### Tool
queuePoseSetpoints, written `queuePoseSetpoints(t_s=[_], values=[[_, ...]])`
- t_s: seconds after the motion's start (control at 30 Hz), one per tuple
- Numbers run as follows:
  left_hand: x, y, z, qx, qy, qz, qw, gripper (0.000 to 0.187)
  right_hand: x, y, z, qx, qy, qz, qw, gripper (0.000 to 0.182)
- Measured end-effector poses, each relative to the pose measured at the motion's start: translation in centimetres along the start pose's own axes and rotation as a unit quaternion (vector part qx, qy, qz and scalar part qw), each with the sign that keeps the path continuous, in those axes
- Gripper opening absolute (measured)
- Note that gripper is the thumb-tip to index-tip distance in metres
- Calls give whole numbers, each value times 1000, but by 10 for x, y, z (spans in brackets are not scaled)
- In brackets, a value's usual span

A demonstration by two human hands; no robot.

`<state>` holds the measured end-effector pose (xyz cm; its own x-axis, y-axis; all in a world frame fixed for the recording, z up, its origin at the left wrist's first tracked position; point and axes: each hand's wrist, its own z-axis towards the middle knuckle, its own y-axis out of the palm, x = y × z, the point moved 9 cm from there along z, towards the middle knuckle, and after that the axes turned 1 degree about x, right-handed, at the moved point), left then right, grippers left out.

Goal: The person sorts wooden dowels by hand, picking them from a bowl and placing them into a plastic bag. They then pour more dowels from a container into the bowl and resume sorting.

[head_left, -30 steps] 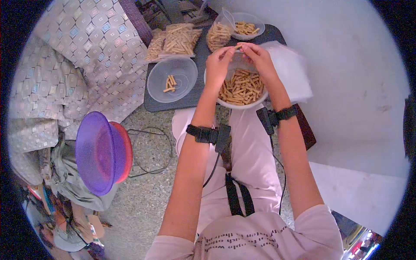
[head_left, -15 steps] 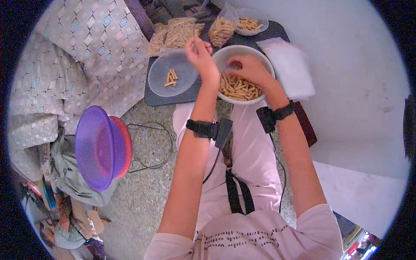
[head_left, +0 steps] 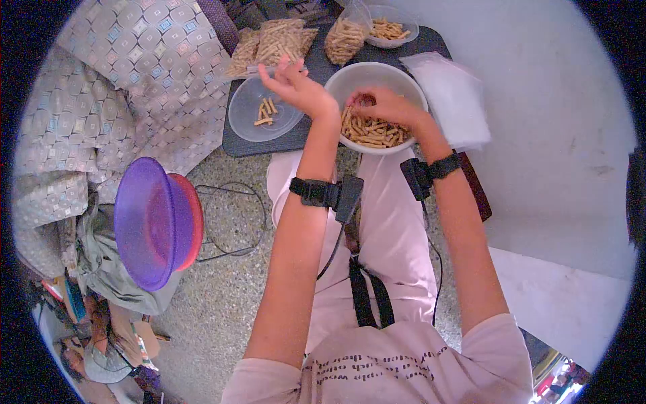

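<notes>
My left hand (head_left: 297, 89) is raised over the right side of a shallow clear plastic dish (head_left: 245, 124). Its fingers are spread with nothing visible in them. A few golden-brown snack sticks (head_left: 267, 109) lie in that dish. My right hand (head_left: 387, 106) reaches into a white bowl (head_left: 340, 79) partly filled with many more sticks (head_left: 377, 133). The right fingers are curled, their tips pinched at the sticks by the bowl's left side; exactly what is between them is partly hidden.
Packed clear bags of sticks (head_left: 279, 42), an open bag (head_left: 344, 42) and a small clear bowl of sticks (head_left: 390, 30) stand behind on the dark table (head_left: 269, 147). Flat clear plastic bags (head_left: 449, 101) lie right. Purple (head_left: 142, 225) and red basins (head_left: 192, 222) are lower left, beside a wire stand (head_left: 232, 252).
My left hand has swung left over the shallow dish, and its fingers have spread. My right hand stays in the bowl, with its fingers drawn closer together. The whole view has shifted slightly.
</notes>
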<state>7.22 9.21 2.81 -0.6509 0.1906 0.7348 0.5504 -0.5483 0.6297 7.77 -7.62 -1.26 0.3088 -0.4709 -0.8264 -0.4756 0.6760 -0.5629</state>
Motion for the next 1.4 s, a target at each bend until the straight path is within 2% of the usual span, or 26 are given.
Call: queuePoseSetpoints(t_s=[0.03,0.13,0.23,0.33,0.37,0.47,0.57,0.77,0.87,0.97,1.27,1.4], values=[[1,1,0,-6,5,10,1000,33,3,-2,2,4,-3,46,999,28],[-10,14,0,-103,-32,64,992,32,8,-19,4,75,-22,79,994,19],[-29,45,-21,-287,-96,104,948,25,0,-51,2,220,-94,109,965,16],[-24,70,-44,-414,0,222,883,19,-2,-69,-10,268,-77,196,940,15],[-26,69,-50,-433,-5,247,867,18,0,-71,-10,274,-79,190,940,16],[-28,74,-57,-455,41,196,868,20,8,-76,-8,287,-85,183,936,18],[-22,76,-58,-459,64,220,858,21,6,-77,-12,300,-78,194,931,20],[-22,79,-66,-495,-55,162,852,24,5,-84,-16,346,-85,209,911,23],[-20,78,-61,-470,-59,197,858,20,11,-87,-18,366,-65,214,903,23],[-44,70,-49,-428,-107,117,890,18,19,-88,-19,369,-36,240,897,22],[-40,70,-52,-434,-132,114,884,20,18,-82,-14,330,-33,249,910,24],[-32,74,-50,-439,-80,120,887,16,18,-81,-13,323,-29,217,921,26]])
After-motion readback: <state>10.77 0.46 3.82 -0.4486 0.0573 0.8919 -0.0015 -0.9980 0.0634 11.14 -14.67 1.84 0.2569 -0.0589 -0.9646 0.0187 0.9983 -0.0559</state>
